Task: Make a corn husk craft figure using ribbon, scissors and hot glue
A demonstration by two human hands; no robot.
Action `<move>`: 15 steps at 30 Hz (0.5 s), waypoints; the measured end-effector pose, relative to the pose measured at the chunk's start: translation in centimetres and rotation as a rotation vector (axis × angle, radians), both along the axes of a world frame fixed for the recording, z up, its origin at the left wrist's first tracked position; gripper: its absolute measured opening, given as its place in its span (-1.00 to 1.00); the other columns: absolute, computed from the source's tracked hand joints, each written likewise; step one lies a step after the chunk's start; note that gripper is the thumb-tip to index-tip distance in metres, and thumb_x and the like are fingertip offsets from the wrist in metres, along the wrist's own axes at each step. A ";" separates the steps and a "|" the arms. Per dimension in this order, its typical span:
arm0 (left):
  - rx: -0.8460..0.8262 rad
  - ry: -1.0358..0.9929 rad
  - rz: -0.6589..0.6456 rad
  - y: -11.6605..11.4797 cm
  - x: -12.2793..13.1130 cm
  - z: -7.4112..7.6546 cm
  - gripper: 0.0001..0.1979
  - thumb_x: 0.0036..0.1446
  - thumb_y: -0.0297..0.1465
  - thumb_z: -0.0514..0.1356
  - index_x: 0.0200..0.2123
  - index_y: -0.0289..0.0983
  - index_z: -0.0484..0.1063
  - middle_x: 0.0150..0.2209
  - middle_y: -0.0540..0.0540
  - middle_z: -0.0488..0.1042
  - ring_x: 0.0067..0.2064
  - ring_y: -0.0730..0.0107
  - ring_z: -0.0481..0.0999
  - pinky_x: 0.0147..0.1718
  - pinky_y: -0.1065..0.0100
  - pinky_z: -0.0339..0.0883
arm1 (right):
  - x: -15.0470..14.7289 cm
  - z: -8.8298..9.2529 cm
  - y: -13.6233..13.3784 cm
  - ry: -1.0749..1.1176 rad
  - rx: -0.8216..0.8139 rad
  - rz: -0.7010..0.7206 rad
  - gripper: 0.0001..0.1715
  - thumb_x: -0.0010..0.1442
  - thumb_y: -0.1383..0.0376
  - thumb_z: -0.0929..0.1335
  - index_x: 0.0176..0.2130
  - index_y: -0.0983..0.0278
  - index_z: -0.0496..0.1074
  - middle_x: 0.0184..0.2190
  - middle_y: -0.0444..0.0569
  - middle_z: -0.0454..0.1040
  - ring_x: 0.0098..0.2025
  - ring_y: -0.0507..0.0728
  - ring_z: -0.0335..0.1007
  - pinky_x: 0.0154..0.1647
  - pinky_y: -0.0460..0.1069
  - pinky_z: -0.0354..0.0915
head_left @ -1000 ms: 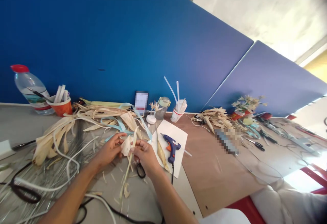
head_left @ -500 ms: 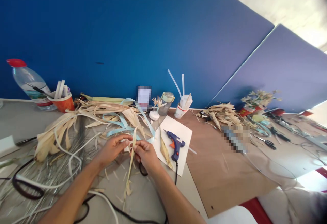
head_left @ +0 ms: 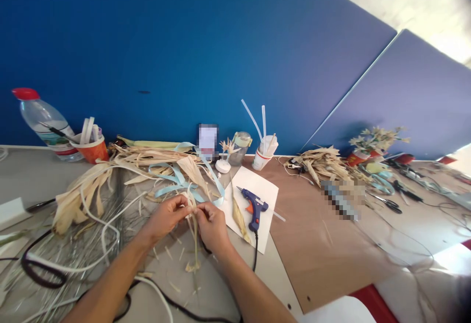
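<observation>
Both my hands meet above the grey table, fingertips pinched together on a thin, pale corn husk strip point(head_left: 195, 244). My left hand point(head_left: 171, 215) grips it from the left, and my right hand point(head_left: 211, 222) from the right. The strip's upper part bends above my fingers, while its long end hangs down with a crumpled, dry tip. My fingers hide the exact spot where it is held. To the right, a blue glue gun point(head_left: 255, 207) lies on a white sheet point(head_left: 265, 185), beside a twisted dry husk point(head_left: 239, 215).
Dry husks point(head_left: 147, 156) and light blue ribbon point(head_left: 176, 173) lie behind my hands. Thin wires point(head_left: 91, 234) and a white cable point(head_left: 106, 225) spread at left. Along the blue partition stand a bottle point(head_left: 44, 121), an orange cup point(head_left: 91, 148) and a cup with glue sticks point(head_left: 261, 158).
My fingertips have drawn closer together around the husk strip. Its upper end has bent over, and its hanging end has swung slightly right.
</observation>
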State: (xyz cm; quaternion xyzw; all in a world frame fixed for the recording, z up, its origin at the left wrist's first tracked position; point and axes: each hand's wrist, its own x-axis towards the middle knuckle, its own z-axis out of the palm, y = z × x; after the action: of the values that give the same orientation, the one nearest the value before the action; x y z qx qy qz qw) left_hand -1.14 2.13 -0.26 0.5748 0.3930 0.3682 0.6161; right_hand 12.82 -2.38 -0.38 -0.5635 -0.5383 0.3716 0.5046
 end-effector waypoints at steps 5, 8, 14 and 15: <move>-0.028 0.019 0.023 -0.2 0.1 0.1 -0.75 0.00 -0.25 0.23 -0.50 -0.27 0.26 -0.55 0.11 0.20 -0.53 0.53 0.17 -0.55 0.46 0.09 | 0.3 0.4 -0.1 -0.033 0.017 -0.060 -0.83 0.08 0.28 0.27 -0.48 0.27 0.40 -0.58 -0.16 0.34 -0.51 0.03 0.22 -0.46 -0.08 0.15; -0.063 -0.018 0.010 -0.4 0.3 0.5 -0.75 -0.01 -0.25 0.23 -0.50 -0.27 0.25 -0.56 0.11 0.21 -0.54 0.53 0.18 -0.56 0.46 0.09 | 0.3 0.4 0.1 0.051 -0.027 -0.024 -0.86 0.06 0.28 0.29 -0.49 0.26 0.36 -0.59 -0.18 0.30 -0.53 0.01 0.17 -0.48 -0.09 0.12; -0.082 -0.032 -0.032 -0.6 0.4 1.3 -0.82 -0.05 -0.33 0.26 -0.50 -0.27 0.31 -0.57 0.11 0.25 -0.56 0.52 0.19 -0.57 0.46 0.07 | 0.1 0.0 0.5 0.441 -0.155 0.126 -0.79 -0.03 0.18 0.39 -0.49 0.24 0.30 -0.69 -0.27 0.18 -0.66 -0.06 0.01 -0.62 -0.13 -0.02; -0.088 -0.044 -0.049 -0.7 0.4 1.4 -0.84 -0.04 -0.34 0.25 -0.48 -0.27 0.33 -0.56 0.10 0.28 -0.55 0.52 0.21 -0.57 0.46 0.07 | 0.2 0.1 0.5 0.485 -0.168 0.128 -0.77 -0.04 0.18 0.39 -0.50 0.24 0.29 -0.70 -0.28 0.17 -0.67 -0.07 -0.01 -0.63 -0.13 -0.03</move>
State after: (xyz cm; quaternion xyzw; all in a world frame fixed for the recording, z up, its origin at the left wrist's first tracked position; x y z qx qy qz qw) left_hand -0.75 1.44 1.12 0.5483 0.3810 0.3482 0.6580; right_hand 12.97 -1.89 -0.31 -0.4627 -0.4035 0.5706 0.5455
